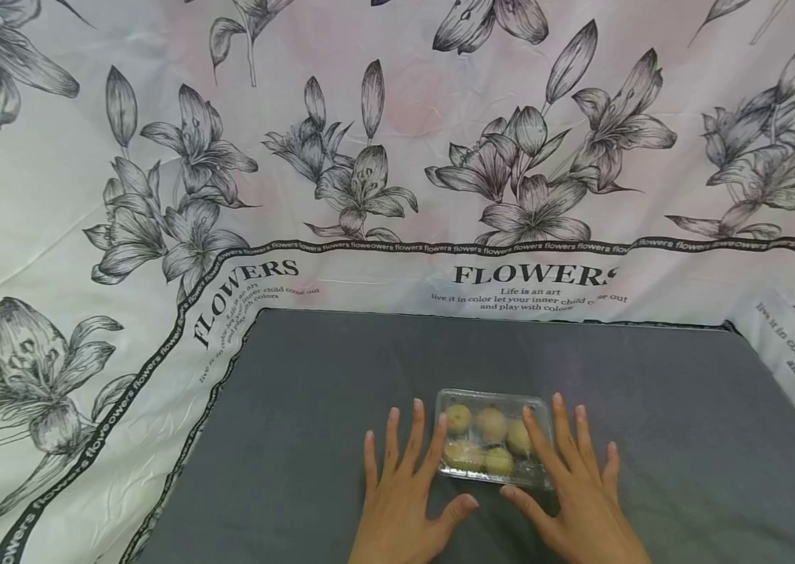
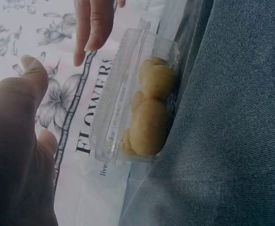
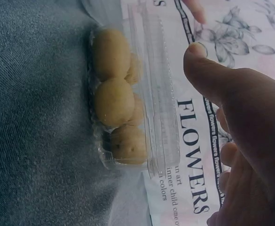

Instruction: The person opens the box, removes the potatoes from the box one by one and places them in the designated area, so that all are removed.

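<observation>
Here, left grip point(image 1: 404, 501) and right grip point(image 1: 580, 501), spread, holding nothing, flank the box edges point(image 1: 492, 479), roomy tabletop point(image 1: 312, 423) outside.

Unclear place: flowered sheeting point(image 1: 418, 125) around grey tabletop point(image 1: 341, 368)

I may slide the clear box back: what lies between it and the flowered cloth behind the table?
Only bare grey tabletop lies between the clear box and the flowered cloth; the head view shows it.

The head view is softly lit, the wrist views bluish.
</observation>
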